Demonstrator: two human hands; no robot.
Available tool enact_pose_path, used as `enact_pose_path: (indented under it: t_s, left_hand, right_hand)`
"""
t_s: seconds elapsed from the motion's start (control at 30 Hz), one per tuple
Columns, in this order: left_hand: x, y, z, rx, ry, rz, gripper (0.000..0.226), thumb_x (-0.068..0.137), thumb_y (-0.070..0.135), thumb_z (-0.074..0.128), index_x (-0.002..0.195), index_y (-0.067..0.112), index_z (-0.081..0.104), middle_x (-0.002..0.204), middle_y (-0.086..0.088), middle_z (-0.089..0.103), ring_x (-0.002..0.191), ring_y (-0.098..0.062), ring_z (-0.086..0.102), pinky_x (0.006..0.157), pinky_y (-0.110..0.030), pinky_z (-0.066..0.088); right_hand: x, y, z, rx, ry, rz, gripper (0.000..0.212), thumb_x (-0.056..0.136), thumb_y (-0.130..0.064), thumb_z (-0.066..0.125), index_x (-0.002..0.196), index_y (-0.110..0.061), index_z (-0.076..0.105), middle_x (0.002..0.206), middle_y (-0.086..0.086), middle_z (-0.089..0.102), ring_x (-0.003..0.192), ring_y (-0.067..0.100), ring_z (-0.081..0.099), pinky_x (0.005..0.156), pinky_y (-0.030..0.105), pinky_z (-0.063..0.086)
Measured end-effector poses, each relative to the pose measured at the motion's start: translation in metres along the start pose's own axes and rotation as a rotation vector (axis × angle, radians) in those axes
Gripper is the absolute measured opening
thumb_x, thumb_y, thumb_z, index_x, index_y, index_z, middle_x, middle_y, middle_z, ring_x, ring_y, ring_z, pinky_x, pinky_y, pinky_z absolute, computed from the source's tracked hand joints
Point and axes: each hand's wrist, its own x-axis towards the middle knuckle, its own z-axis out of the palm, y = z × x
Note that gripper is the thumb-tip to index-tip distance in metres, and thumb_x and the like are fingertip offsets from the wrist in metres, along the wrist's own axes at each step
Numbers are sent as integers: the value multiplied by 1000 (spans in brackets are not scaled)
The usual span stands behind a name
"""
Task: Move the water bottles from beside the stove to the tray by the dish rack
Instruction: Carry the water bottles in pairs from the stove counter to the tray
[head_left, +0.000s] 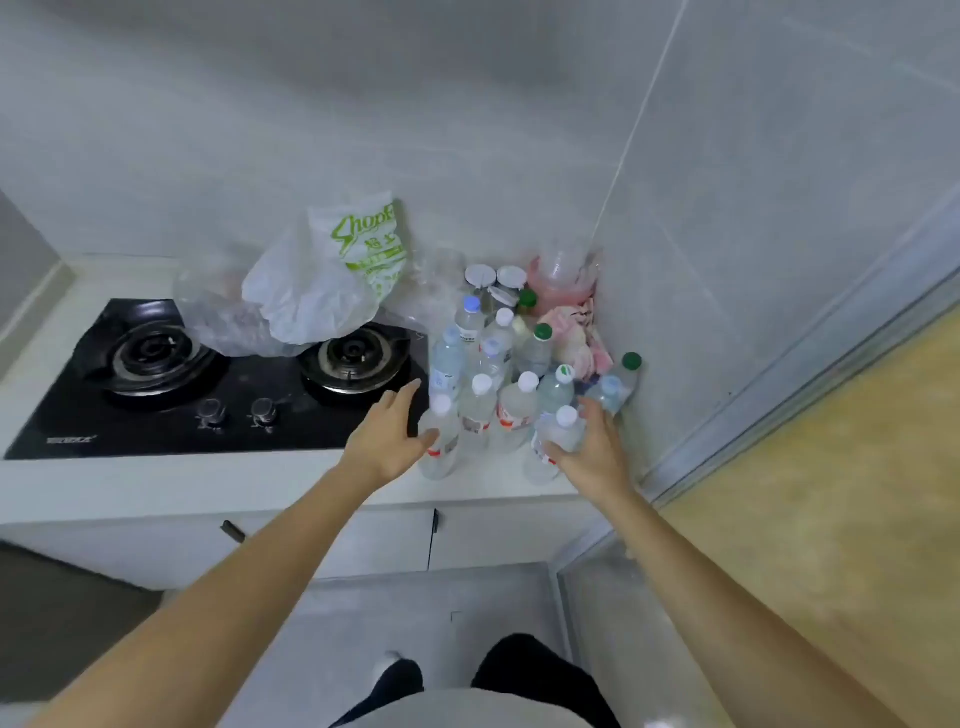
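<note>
Several clear water bottles (480, 405) with white, blue and green caps stand crowded on the white counter to the right of the black stove (171, 410). My left hand (387, 436) reaches the front-left bottle (439, 444), its thumb against the bottle's side and its fingers spread over the stove edge. My right hand (592, 457) is wrapped round the front-right bottle (553, 441), which has a white cap and a red label. No tray or dish rack is in view.
A white plastic shopping bag (332, 280) with green print lies over the stove's back, beside clear plastic wrap. Jars and pink packaging (566, 280) fill the corner behind the bottles. A tiled wall stands just right of the bottles. Cabinet doors are below the counter (208, 483).
</note>
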Motion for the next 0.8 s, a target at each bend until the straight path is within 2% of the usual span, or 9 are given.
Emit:
enact_pose_path:
  t_s: [0.07,0.13,0.23,0.3,0.4,0.47,0.53,0.67,0.8]
  left_hand:
    - [13,-5,9,-103,-50,-78,96,90,44,75,165,27,19,163,-4,34,147,-27,42,114,-45,42]
    - [21,-11,22,-146,-110,-138,101,86,45,80,165,23,21,160,-6,37,146,-27,43,116,-44,41]
    - [31,-18,42,-219,-79,-151,92,82,45,83,158,24,35,143,-1,51,134,-22,51,110,-45,46]
    - [36,-20,54,-223,-78,-122,77,81,34,84,146,27,44,128,7,53,123,-18,53,103,-46,50]
    - [48,-22,71,-228,-43,-148,69,77,26,87,134,28,48,125,8,55,115,-18,56,96,-48,53]
    - [54,-21,78,-261,-2,-181,69,75,28,88,130,32,47,123,9,58,111,-19,59,92,-46,55]
    - [58,-19,83,-273,34,-211,67,75,30,89,126,31,46,116,11,62,105,-20,61,85,-43,55]
    - [55,-13,89,-242,97,-247,49,79,33,88,103,27,45,92,17,60,88,-19,62,62,-33,46]
    - [38,-8,83,-246,140,-284,48,78,37,88,103,26,49,93,13,64,89,-21,64,71,-42,55]
  right_hand:
    - [5,9,14,54,10,113,87,73,-36,90,144,-23,42,138,0,49,131,30,51,108,47,46]
    - [7,23,29,66,-43,228,101,63,-41,92,147,-25,39,141,4,48,132,32,51,110,51,46]
    - [31,64,59,75,-65,307,108,51,-52,91,143,-27,42,138,3,52,129,30,55,109,53,48]
    - [39,62,65,111,-39,307,103,49,-52,90,137,-24,45,133,2,58,125,29,59,106,51,51]
    - [45,54,65,162,-7,329,80,67,-22,95,131,-16,47,128,4,62,118,29,60,98,41,51]
    - [49,57,67,193,33,322,73,69,-15,94,125,-18,48,123,3,65,112,27,61,92,37,50]
    - [52,60,67,216,62,307,72,66,-17,96,120,-21,48,118,0,67,108,25,63,90,37,51]
    - [54,66,63,165,30,251,66,67,-23,96,113,-17,49,109,-2,66,104,30,65,85,39,53]
    - [53,66,48,132,-23,131,63,68,-36,95,115,-23,55,111,-2,72,104,27,67,84,40,56]
